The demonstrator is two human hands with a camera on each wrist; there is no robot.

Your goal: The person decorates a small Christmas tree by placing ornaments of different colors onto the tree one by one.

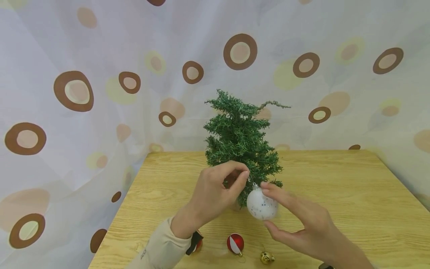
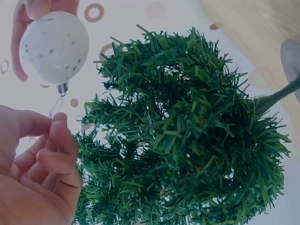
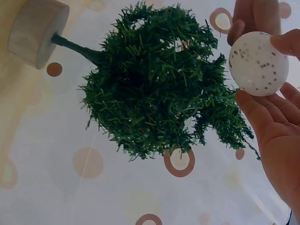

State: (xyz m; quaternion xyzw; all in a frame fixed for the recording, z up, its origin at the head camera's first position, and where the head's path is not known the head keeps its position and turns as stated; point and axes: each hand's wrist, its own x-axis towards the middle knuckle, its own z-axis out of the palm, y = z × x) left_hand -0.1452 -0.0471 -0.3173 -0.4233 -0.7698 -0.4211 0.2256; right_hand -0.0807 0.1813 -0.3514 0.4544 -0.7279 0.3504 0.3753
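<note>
A white speckled bauble (image 1: 262, 204) with a silver cap hangs in front of a small artificial Christmas tree (image 1: 240, 138). My right hand (image 1: 307, 224) grips the bauble between thumb and fingers from its right side. Above the cap, my left hand (image 1: 215, 188) pinches the thin hanging loop (image 2: 57, 104) between thumb and forefinger. In the left wrist view the bauble stands clear of the branches, and the loop is drawn out toward the left fingertips. The right wrist view shows the right fingers spread round the bauble (image 3: 259, 63).
On the wooden table (image 1: 161, 186) near the front lie a red and white bauble (image 1: 235, 243) and a small gold ornament (image 1: 267, 257). Another red ornament (image 1: 199, 246) is partly hidden by the left sleeve. The tree has a round wooden base (image 3: 35, 33). A patterned curtain hangs behind.
</note>
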